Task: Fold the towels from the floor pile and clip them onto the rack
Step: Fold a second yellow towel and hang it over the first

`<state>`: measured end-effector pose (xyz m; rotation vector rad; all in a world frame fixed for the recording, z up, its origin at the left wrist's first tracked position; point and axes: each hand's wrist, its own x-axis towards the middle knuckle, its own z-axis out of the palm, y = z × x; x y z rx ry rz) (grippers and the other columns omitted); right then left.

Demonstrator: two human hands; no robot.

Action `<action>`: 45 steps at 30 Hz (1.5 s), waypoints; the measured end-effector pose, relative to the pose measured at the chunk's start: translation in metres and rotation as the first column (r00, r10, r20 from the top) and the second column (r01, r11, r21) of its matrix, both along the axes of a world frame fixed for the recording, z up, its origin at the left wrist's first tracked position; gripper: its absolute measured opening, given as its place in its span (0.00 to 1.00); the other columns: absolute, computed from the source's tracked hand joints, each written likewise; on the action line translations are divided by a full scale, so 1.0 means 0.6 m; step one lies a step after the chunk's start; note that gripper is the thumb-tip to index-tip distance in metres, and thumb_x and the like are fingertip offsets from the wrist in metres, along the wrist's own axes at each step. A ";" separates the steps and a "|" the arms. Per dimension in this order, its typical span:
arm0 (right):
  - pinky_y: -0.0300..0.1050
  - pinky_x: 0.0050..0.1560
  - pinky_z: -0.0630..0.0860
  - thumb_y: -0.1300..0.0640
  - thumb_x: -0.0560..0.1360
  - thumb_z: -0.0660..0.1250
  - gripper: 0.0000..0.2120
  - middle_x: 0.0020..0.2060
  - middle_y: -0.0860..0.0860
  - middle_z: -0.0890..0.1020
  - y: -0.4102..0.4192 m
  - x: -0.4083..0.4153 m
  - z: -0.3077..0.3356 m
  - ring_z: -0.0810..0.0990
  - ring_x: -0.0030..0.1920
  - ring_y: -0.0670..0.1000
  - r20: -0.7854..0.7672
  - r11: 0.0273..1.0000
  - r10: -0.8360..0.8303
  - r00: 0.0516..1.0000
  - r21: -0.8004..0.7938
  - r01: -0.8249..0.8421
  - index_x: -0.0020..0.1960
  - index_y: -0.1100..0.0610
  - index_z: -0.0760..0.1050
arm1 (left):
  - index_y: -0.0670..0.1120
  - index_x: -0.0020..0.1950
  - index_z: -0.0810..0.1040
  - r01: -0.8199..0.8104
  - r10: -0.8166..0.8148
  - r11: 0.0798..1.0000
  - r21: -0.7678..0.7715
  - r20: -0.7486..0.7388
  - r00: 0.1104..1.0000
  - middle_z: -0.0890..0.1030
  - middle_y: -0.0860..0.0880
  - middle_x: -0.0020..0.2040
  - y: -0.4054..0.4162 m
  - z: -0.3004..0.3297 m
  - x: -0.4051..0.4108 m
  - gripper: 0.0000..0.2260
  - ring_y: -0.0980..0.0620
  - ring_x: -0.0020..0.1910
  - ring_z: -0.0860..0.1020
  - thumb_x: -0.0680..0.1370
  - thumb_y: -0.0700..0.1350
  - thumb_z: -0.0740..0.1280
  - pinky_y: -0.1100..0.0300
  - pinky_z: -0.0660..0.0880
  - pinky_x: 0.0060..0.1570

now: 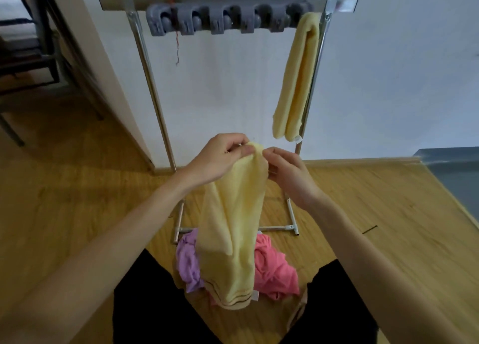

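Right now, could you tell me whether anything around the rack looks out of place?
A loose red thread dangles from the rack's top bar beside the leftmost grey clip, attached to no towel.

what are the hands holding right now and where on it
Both hands hold one yellow towel at its top edge: the left hand pinches it with thumb and fingers, the right hand grips beside it.

Wooden floor (77, 201): purple towel (188, 263), pink towel (274, 268) piled touching; rack (278, 227) feet beside.
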<state>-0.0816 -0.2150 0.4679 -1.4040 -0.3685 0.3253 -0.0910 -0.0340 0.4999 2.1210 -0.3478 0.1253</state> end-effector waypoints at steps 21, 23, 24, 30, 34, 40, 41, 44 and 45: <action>0.47 0.39 0.67 0.55 0.79 0.63 0.09 0.37 0.55 0.72 -0.016 0.044 0.001 0.69 0.39 0.54 0.131 0.956 -0.290 0.948 -0.012 0.294 0.43 0.58 0.72 | 0.36 0.38 0.75 -0.114 0.164 0.971 0.211 -0.235 0.958 0.72 0.46 0.31 0.110 -0.107 0.021 0.18 0.53 0.31 0.70 0.80 0.48 0.63 0.57 0.64 0.34; 0.48 0.40 0.68 0.56 0.79 0.63 0.10 0.35 0.53 0.72 -0.024 0.045 -0.013 0.70 0.39 0.52 0.183 0.936 -0.339 0.923 -0.034 0.350 0.42 0.60 0.72 | 0.40 0.35 0.72 -0.181 0.229 0.954 0.239 -0.188 0.955 0.69 0.49 0.29 0.104 -0.098 0.031 0.16 0.54 0.29 0.67 0.80 0.46 0.62 0.60 0.61 0.31; 0.48 0.41 0.68 0.57 0.79 0.63 0.10 0.35 0.53 0.72 -0.028 0.046 -0.020 0.70 0.39 0.52 0.220 0.924 -0.359 0.907 -0.053 0.378 0.43 0.62 0.72 | 0.39 0.35 0.73 -0.215 0.257 0.948 0.236 -0.168 0.952 0.69 0.49 0.29 0.099 -0.093 0.034 0.16 0.54 0.29 0.67 0.80 0.45 0.62 0.62 0.61 0.30; 0.37 0.32 0.65 0.66 0.77 0.62 0.07 0.31 0.51 0.70 -0.034 0.035 -0.035 0.66 0.30 0.45 0.450 0.866 -0.385 0.806 -0.126 0.484 0.46 0.55 0.67 | 0.31 0.41 0.74 -0.385 0.381 0.923 -0.006 -0.138 0.914 0.68 0.44 0.32 0.069 -0.067 0.040 0.15 0.50 0.32 0.68 0.80 0.42 0.61 0.57 0.61 0.33; 0.41 0.32 0.67 0.67 0.77 0.59 0.06 0.34 0.54 0.72 -0.032 0.023 -0.039 0.68 0.31 0.49 0.656 0.864 -0.184 0.731 -0.247 0.439 0.46 0.57 0.68 | 0.40 0.37 0.71 -0.479 0.461 0.867 -0.141 -0.144 0.876 0.65 0.48 0.30 0.050 -0.046 0.046 0.12 0.52 0.30 0.64 0.81 0.41 0.60 0.58 0.60 0.32; 0.46 0.34 0.71 0.60 0.71 0.59 0.06 0.38 0.47 0.72 -0.008 0.002 -0.036 0.70 0.32 0.47 0.734 0.846 0.066 0.676 -0.400 0.353 0.42 0.57 0.75 | 0.41 0.54 0.71 -0.550 0.526 0.802 -0.233 -0.159 0.835 0.74 0.47 0.42 0.032 -0.013 0.053 0.08 0.50 0.41 0.75 0.82 0.44 0.55 0.57 0.73 0.40; 0.48 0.33 0.72 0.59 0.71 0.59 0.07 0.38 0.47 0.72 -0.002 0.000 -0.036 0.70 0.31 0.47 0.732 0.847 0.094 0.675 -0.415 0.331 0.42 0.57 0.76 | 0.42 0.55 0.70 -0.557 0.532 0.790 -0.256 -0.165 0.830 0.75 0.45 0.45 0.031 -0.009 0.053 0.08 0.48 0.43 0.76 0.82 0.44 0.55 0.54 0.75 0.40; 0.51 0.34 0.73 0.56 0.71 0.58 0.11 0.38 0.47 0.73 0.015 -0.005 -0.037 0.71 0.31 0.46 0.712 0.839 0.167 0.682 -0.467 0.281 0.43 0.57 0.78 | 0.46 0.51 0.69 -0.579 0.559 0.759 -0.299 -0.158 0.814 0.76 0.41 0.49 0.031 0.000 0.053 0.05 0.42 0.48 0.79 0.82 0.42 0.54 0.43 0.79 0.47; 0.50 0.34 0.73 0.56 0.71 0.57 0.13 0.38 0.47 0.73 0.020 -0.007 -0.037 0.71 0.32 0.46 0.695 0.836 0.188 0.694 -0.484 0.259 0.45 0.57 0.79 | 0.48 0.49 0.68 -0.583 0.568 0.753 -0.305 -0.148 0.810 0.76 0.41 0.49 0.032 0.004 0.051 0.05 0.40 0.49 0.79 0.81 0.42 0.54 0.40 0.78 0.48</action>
